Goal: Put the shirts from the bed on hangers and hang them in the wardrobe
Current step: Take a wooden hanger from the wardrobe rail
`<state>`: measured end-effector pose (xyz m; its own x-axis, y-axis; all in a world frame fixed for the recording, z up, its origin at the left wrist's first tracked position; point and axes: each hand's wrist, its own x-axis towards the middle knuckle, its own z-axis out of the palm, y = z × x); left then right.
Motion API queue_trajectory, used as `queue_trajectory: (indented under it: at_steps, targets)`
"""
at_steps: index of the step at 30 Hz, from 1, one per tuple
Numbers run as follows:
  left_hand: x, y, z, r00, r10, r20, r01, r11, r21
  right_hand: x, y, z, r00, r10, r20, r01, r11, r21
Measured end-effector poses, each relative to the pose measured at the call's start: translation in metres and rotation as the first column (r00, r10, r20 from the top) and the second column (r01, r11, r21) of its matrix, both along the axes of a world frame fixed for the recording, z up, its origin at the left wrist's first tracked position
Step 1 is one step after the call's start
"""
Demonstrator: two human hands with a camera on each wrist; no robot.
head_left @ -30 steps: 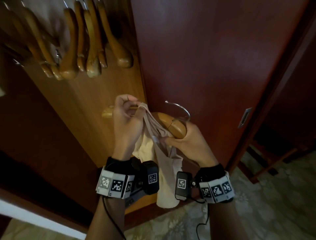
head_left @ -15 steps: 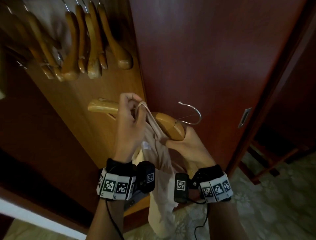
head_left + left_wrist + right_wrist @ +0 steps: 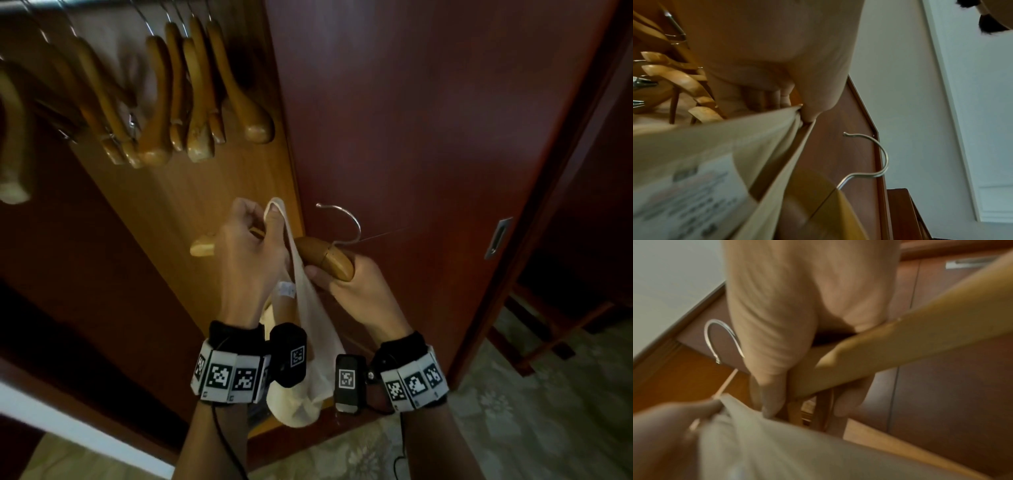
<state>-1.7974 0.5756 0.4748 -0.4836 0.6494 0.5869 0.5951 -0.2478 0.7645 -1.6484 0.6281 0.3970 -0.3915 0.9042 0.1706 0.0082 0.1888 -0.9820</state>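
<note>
Dark red-brown wardrobe door (image 3: 428, 137) fills the background beyond both hands, with a small metal recessed pull (image 3: 498, 238) well to the right of the right grip. Lighter brown wardrobe interior panel (image 3: 191, 212) stands open behind the left hand. Pale patterned floor (image 3: 531, 428) shows below and to the right of the wrists.

Row of bare wooden hangers (image 3: 178, 99) hangs on wire hooks from the rail, above and to the left of the left grip.

Cream sleeveless cloth shirt (image 3: 310, 346) hangs down between the two wrists, in front of the wardrobe and not yet on the rail; a white label (image 3: 287, 288) shows just below the left hand. One strap of it runs up to the left grip.

Light wooden hanger with a curved metal hook (image 3: 325, 255) lies roughly level between the hands; its hook (image 3: 877, 155) rises above the right grip and its far tip (image 3: 202, 247) shows to the left of the left hand.

Left hand (image 3: 251, 253): grip clamped, thumb and curled fingers pinching the shirt strap and lifting it above the hanger arm.

Right hand (image 3: 356, 291): grip clamped round the hanger's near arm, fingers (image 3: 772, 395) curled under the wood.

Both wrists carry black bands with white coded markers (image 3: 227, 377).
</note>
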Motion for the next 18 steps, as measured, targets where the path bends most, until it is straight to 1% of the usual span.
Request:
queue_trajectory:
  at_steps: [2, 4, 6, 9, 11, 13, 15, 17, 18]
  targets:
    - [-0.004, -0.001, -0.003, 0.999, 0.04, -0.009, -0.04, 0.999, 0.0, -0.003, -0.002, 0.002, 1.0, 0.021, -0.006, -0.021, 1.0, -0.017]
    - [-0.006, -0.002, -0.006, 0.996, 0.088, -0.027, -0.088, 0.996, -0.003, -0.008, -0.006, 0.003, 1.0, 0.003, -0.014, -0.004, 1.0, -0.025]
    - [-0.011, 0.0, -0.012, 0.99, 0.134, -0.048, -0.135, 0.991, -0.005, -0.013, -0.01, 0.003, 0.995, -0.067, -0.075, 0.067, 0.998, -0.002]
    - [-0.024, 0.003, -0.025, 0.984, 0.175, -0.043, -0.175, 0.985, -0.003, -0.018, -0.016, 0.005, 0.967, -0.173, -0.187, 0.181, 0.983, 0.025]
    - [-0.033, 0.004, -0.033, 0.975, 0.215, -0.053, -0.216, 0.976, -0.014, -0.014, -0.015, 0.006, 0.959, -0.186, -0.214, 0.193, 0.981, 0.011]
    - [-0.038, 0.004, -0.04, 0.966, 0.251, -0.059, -0.254, 0.965, -0.059, -0.006, -0.01, 0.005, 0.973, -0.15, -0.174, 0.149, 0.989, -0.018]
    - [-0.041, 0.006, -0.048, 0.964, 0.262, -0.049, -0.267, 0.952, -0.153, -0.001, -0.003, 0.0, 0.994, -0.107, -0.035, 0.105, 0.992, -0.07]
    - [-0.044, 0.011, -0.059, 0.969, 0.245, -0.02, -0.242, 0.933, -0.268, 0.001, -0.001, -0.006, 0.992, -0.108, 0.069, 0.115, 0.988, -0.101]
    - [-0.045, 0.013, -0.065, 0.971, 0.24, 0.011, -0.225, 0.923, -0.312, 0.001, -0.001, -0.009, 0.988, -0.118, 0.103, 0.127, 0.988, -0.087]
